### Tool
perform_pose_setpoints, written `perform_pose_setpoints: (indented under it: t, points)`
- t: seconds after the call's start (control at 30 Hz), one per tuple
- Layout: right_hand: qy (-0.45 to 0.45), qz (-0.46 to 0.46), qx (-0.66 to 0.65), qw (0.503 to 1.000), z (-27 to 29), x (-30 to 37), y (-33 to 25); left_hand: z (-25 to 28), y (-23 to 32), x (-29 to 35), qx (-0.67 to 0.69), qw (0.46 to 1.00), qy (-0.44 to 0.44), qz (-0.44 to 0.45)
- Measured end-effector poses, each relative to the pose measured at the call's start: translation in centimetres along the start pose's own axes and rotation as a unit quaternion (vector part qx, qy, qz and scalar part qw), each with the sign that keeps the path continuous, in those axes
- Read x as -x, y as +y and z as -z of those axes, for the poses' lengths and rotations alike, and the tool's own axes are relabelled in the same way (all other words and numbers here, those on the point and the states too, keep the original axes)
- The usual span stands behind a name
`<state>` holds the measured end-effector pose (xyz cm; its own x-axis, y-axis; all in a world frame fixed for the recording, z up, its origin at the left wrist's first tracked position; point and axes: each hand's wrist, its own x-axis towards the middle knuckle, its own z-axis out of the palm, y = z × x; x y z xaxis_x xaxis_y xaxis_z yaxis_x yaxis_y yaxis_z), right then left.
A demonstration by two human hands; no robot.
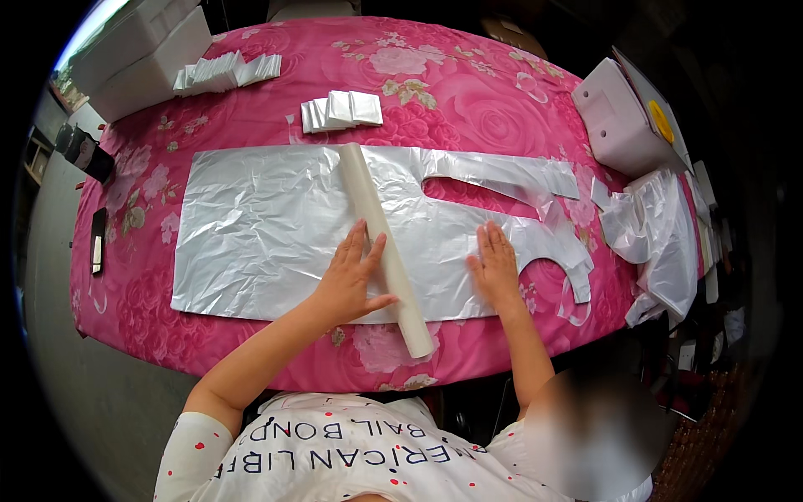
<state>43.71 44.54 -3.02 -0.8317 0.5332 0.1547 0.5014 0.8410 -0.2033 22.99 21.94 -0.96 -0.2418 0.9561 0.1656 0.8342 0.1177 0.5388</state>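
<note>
A thin white plastic apron (251,230) lies spread out and slightly wrinkled, its neck and strap end toward the right. Across its middle rests a long pale tube (374,213), slanting from the far edge to past the near edge. My left hand (350,276) is open with fingers spread, lying on the plastic against the tube's left side; whether it presses on the tube I cannot tell. To the right of the tube, my right hand (495,266) lies flat on the apron near its neck cut-outs, fingers stretched and holding nothing.
A pink floral tablecloth (493,121) covers the table. Folded white plastic packs (341,112) and a longer row of them (226,74) lie at the back. White foam boxes (142,58) (623,117) stand at both far corners. Crumpled plastic (657,230) hangs at the right; a phone (99,241) lies left.
</note>
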Motion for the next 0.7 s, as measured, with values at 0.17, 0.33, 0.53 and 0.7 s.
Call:
perform_pose_setpoints:
  t: [0.17,0.33,0.53,0.7]
  points:
    - [0.056,-0.131,0.027,0.989,1.8,1.1,11.1,-0.3,1.5,-1.7,0.027,0.998,-0.055,-0.017]
    - [0.108,-0.235,0.113,0.959,2.5,3.7,16.2,-0.6,2.4,-2.4,-0.010,0.997,-0.060,-0.050]
    - [0.193,-0.263,0.100,0.940,3.3,6.4,16.0,-0.4,2.8,-3.0,-0.004,0.996,-0.072,-0.059]
    - [0.211,-0.154,0.136,0.956,7.9,3.9,6.7,-0.5,3.4,-3.0,-0.030,0.996,-0.009,-0.084]
